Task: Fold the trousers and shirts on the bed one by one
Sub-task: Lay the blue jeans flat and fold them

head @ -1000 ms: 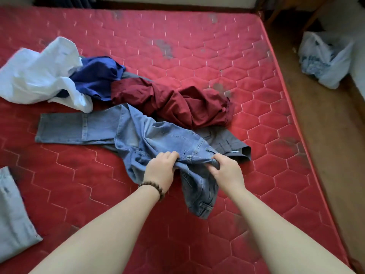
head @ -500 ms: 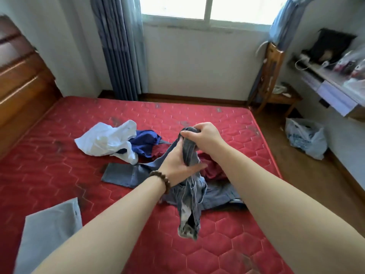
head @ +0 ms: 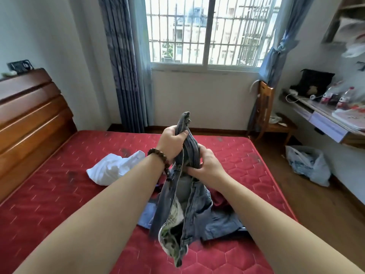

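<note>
Above the middle of the bed (head: pixel 59 194), two bare hands held a pair of faded blue jeans (head: pixel 183 194) up off the red quilted mattress. The left hand (head: pixel 172 142), with a brown bead bracelet (head: pixel 160 158) on its wrist, was clenched around the bunched waistband, a short tip of denim sticking up above the fist. Just below and to the right, the right hand (head: pixel 207 165) gripped the same waistband, fingers curled over the fabric and thumb pressed against it. The jeans hung down from both hands, the open waist showing a pale patterned pocket lining, and the lower part trailed onto the mattress near its front edge. Behind the forearms, a crumpled white shirt (head: pixel 116 170) lay near the centre of the bed, left of the jeans. A dark red garment (head: pixel 219 196) peeked out to the right of the hanging denim, touching it. A wooden headboard (head: pixel 33 115) stood at the bed's left end. Beyond the far edge were a barred window (head: pixel 207 30) with grey curtains (head: pixel 126 62). On the floor past the right edge stood a wooden chair (head: pixel 270 113) and a white plastic bag (head: pixel 308 165), beneath a cluttered desk (head: pixel 325 119).
</note>
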A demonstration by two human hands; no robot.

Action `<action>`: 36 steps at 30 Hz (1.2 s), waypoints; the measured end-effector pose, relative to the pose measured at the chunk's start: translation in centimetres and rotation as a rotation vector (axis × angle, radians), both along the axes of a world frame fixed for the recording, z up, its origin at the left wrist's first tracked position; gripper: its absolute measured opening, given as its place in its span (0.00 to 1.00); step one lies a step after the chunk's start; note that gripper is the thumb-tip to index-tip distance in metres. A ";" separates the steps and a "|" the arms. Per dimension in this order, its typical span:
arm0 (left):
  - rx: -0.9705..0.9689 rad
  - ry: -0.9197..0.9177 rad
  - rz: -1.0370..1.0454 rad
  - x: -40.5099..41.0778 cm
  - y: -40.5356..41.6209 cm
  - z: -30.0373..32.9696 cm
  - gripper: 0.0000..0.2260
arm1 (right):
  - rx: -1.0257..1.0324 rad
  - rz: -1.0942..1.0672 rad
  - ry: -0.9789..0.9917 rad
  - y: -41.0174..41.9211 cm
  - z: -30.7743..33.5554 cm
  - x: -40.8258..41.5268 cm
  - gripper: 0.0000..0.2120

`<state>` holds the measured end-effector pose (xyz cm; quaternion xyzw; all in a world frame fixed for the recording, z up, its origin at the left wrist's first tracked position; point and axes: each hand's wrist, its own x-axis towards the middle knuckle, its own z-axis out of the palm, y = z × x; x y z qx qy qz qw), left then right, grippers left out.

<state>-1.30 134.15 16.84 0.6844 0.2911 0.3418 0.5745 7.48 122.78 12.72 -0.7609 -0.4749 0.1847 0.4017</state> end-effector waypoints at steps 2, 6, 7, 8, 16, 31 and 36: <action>-0.009 -0.008 0.006 -0.3 -0.7 0.5 0.06 | 0.006 0.015 -0.059 -0.8 1.1 -0.2 0.29; 0.189 0.070 0.064 -1.9 -2.8 1.9 0.08 | 0.107 -0.041 -0.166 -4.3 3.4 0.6 0.13; 0.274 0.080 0.066 -2.3 -3.6 2.4 0.07 | 0.139 -0.086 -0.197 -5.5 4.0 1.3 0.12; 0.344 0.083 0.062 -2.8 -4.5 3.0 0.06 | 0.163 -0.127 -0.222 -6.8 4.6 2.2 0.11; 1.049 0.635 0.006 -7.6 -12.7 6.6 0.07 | 0.112 -0.136 -0.559 -19.7 9.6 9.5 0.13; 0.573 0.780 0.190 -11.7 -19.5 9.0 0.12 | -0.203 -0.334 -0.559 -30.3 11.8 12.0 0.13; -0.009 0.226 0.174 -12.1 -20.3 10.6 0.09 | 0.030 -0.437 0.218 -31.4 9.5 11.7 0.15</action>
